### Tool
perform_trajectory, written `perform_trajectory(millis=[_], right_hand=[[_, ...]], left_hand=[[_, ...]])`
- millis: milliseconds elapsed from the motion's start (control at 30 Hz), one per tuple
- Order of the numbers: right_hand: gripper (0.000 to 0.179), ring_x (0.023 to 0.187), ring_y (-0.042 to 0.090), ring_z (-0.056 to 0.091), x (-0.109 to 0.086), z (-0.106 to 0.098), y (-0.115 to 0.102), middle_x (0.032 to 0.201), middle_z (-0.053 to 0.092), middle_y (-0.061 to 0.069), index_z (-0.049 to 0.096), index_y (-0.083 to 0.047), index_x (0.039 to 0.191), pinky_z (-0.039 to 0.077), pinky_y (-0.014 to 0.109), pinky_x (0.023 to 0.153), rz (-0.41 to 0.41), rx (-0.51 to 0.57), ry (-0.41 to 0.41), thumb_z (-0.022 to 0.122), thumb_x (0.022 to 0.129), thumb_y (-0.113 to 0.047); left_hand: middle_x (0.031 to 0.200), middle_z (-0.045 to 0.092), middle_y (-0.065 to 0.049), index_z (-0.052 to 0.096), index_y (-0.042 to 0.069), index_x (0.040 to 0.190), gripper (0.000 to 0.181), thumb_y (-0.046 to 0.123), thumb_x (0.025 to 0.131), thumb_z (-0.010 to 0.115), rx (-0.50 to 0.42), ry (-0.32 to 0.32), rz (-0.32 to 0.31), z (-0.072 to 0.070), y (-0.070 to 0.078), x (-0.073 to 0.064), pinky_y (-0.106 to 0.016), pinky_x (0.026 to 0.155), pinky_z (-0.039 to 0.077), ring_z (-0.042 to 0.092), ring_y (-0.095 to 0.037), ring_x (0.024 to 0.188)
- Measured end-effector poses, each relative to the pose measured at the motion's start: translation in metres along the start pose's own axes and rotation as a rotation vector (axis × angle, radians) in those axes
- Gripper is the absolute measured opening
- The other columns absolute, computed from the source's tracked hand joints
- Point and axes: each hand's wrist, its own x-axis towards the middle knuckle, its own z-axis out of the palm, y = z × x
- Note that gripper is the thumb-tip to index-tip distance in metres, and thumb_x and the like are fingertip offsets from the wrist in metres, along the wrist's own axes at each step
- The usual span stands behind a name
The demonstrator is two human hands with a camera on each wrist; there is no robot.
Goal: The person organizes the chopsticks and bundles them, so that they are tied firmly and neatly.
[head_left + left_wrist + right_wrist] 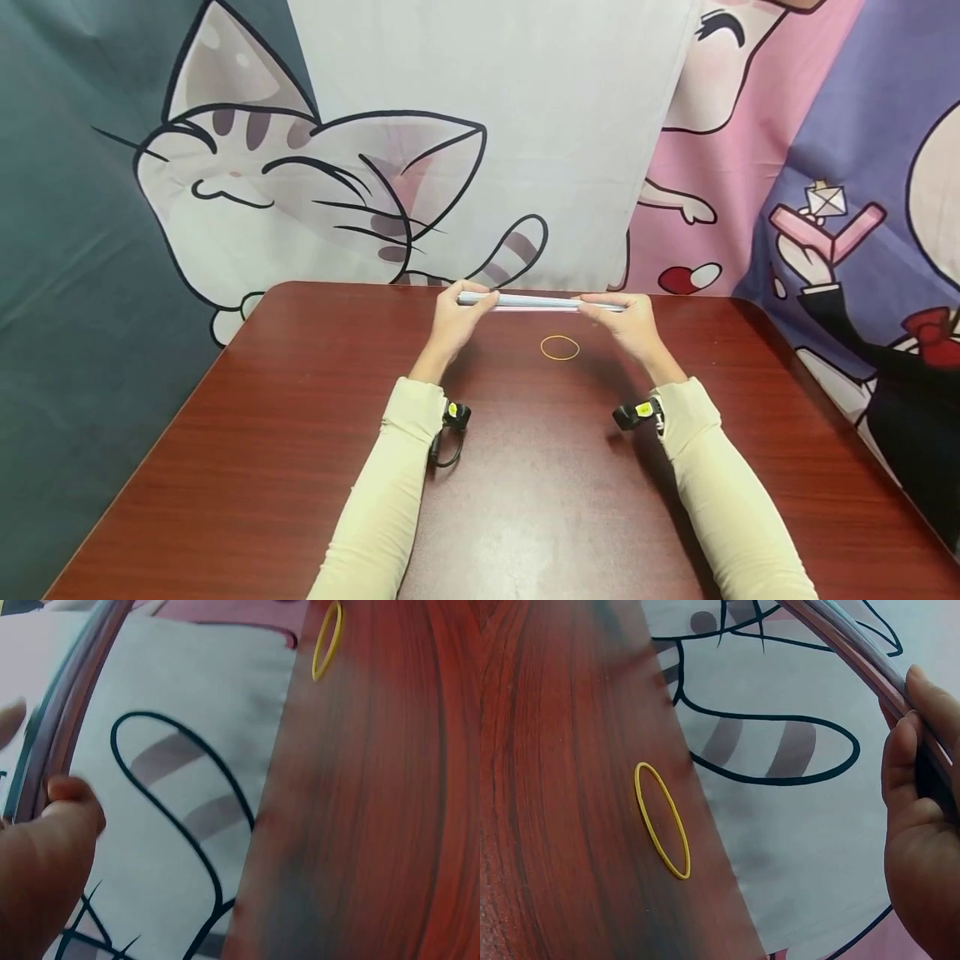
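Observation:
A bundle of long, thin sticks (536, 301), pale grey with a pinkish edge, is held level above the far part of the table. My left hand (452, 321) grips its left end, the thumb on the near side. At the other end, my right hand (633, 325) pinches the bundle between thumb and fingers. Close up in the right wrist view, the sticks (855, 652) lie side by side, parallel; their exact kind I cannot tell. A yellow rubber band (560, 359) lies as an oval loop on the tabletop, between the hands and nearer to me than the bundle.
The reddish-brown wooden table (315, 433) ends just beyond the hands. Behind it hangs a cloth backdrop (525, 125) printed with a cartoon cat. Small black cameras (457, 415) are strapped at both wrists, the left one with a looped cable.

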Motion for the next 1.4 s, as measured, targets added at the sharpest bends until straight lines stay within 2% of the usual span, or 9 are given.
perform_trajectory(millis=[100, 167, 300, 467, 667, 867, 967, 1133, 1400], right_hand=[[0.031, 0.061, 0.006, 0.062, -0.001, 0.0, 0.0, 0.08, 0.071, -0.001, 0.062, 0.019, 0.098, 0.05, 0.02, 0.054, -0.002, 0.025, 0.016, 0.072, 0.077, -0.003], [0.031, 0.061, 0.006, 0.062, -0.001, 0.0, 0.0, 0.08, 0.071, -0.001, 0.062, 0.018, 0.098, 0.05, 0.021, 0.054, 0.001, 0.031, 0.017, 0.072, 0.077, -0.002], [0.03, 0.062, 0.007, 0.063, -0.002, -0.001, -0.002, 0.081, 0.071, -0.002, 0.064, 0.017, 0.098, 0.05, 0.021, 0.054, 0.003, 0.016, 0.001, 0.072, 0.077, -0.003], [0.029, 0.06, 0.007, 0.062, -0.004, -0.003, -0.005, 0.081, 0.071, -0.002, 0.063, 0.018, 0.098, 0.05, 0.02, 0.054, -0.027, -0.006, -0.012, 0.071, 0.078, -0.002], [0.027, 0.061, 0.009, 0.061, -0.004, -0.005, -0.008, 0.083, 0.071, -0.002, 0.064, 0.015, 0.1, 0.05, 0.02, 0.055, -0.033, -0.056, -0.08, 0.07, 0.078, 0.0], [0.028, 0.069, 0.013, 0.064, -0.005, -0.004, -0.01, 0.09, 0.071, 0.004, 0.064, 0.013, 0.102, 0.053, 0.025, 0.062, -0.051, -0.04, -0.121, 0.07, 0.078, 0.001], [0.028, 0.075, 0.013, 0.066, -0.005, -0.003, -0.011, 0.092, 0.071, 0.006, 0.064, 0.013, 0.102, 0.053, 0.027, 0.065, -0.058, -0.041, -0.119, 0.07, 0.077, 0.001], [0.028, 0.075, 0.014, 0.066, -0.004, -0.004, -0.015, 0.087, 0.071, 0.002, 0.064, 0.014, 0.101, 0.051, 0.021, 0.063, -0.052, -0.054, -0.076, 0.071, 0.076, 0.003], [0.031, 0.075, 0.017, 0.068, -0.001, -0.001, -0.017, 0.084, 0.071, -0.001, 0.062, 0.017, 0.101, 0.052, 0.021, 0.064, -0.02, -0.014, -0.077, 0.072, 0.075, 0.002]], left_hand=[[0.092, 0.063, -0.011, 0.062, 0.0, 0.099, 0.035, 0.015, 0.072, 0.079, 0.022, -0.111, 0.058, -0.008, 0.004, -0.003, -0.024, 0.067, 0.047, 0.057, -0.013, 0.075], [0.092, 0.064, -0.011, 0.061, -0.002, 0.1, 0.037, 0.011, 0.071, 0.079, 0.027, -0.156, 0.096, -0.012, 0.009, -0.006, -0.024, 0.066, 0.048, 0.057, -0.013, 0.074], [0.091, 0.064, -0.014, 0.064, -0.005, 0.099, 0.034, 0.006, 0.07, 0.079, 0.035, -0.181, 0.142, -0.016, 0.019, -0.01, -0.023, 0.064, 0.048, 0.056, -0.011, 0.072], [0.092, 0.066, -0.015, 0.066, -0.007, 0.097, 0.03, 0.007, 0.073, 0.077, 0.058, -0.208, 0.17, -0.014, 0.022, -0.01, -0.023, 0.066, 0.048, 0.057, -0.01, 0.073], [0.092, 0.066, -0.016, 0.065, -0.007, 0.094, 0.022, 0.003, 0.076, 0.073, 0.05, -0.173, 0.163, -0.013, 0.022, -0.01, -0.024, 0.07, 0.046, 0.058, -0.015, 0.08], [0.089, 0.065, -0.02, 0.064, -0.009, 0.092, 0.02, -0.001, 0.075, 0.073, 0.03, -0.149, 0.169, -0.014, 0.028, -0.01, -0.022, 0.065, 0.047, 0.058, -0.01, 0.072], [0.089, 0.065, -0.022, 0.065, -0.009, 0.091, 0.02, -0.001, 0.074, 0.073, 0.043, -0.142, 0.169, -0.013, 0.031, -0.01, -0.021, 0.063, 0.046, 0.057, -0.008, 0.07], [0.09, 0.066, -0.021, 0.066, -0.008, 0.092, 0.021, 0.0, 0.075, 0.073, 0.071, -0.14, 0.175, -0.012, 0.034, -0.011, -0.022, 0.066, 0.046, 0.058, -0.009, 0.074], [0.09, 0.066, -0.018, 0.067, -0.005, 0.094, 0.022, 0.004, 0.075, 0.074, 0.064, -0.153, 0.168, -0.018, 0.031, -0.009, -0.025, 0.068, 0.048, 0.06, -0.021, 0.079]])
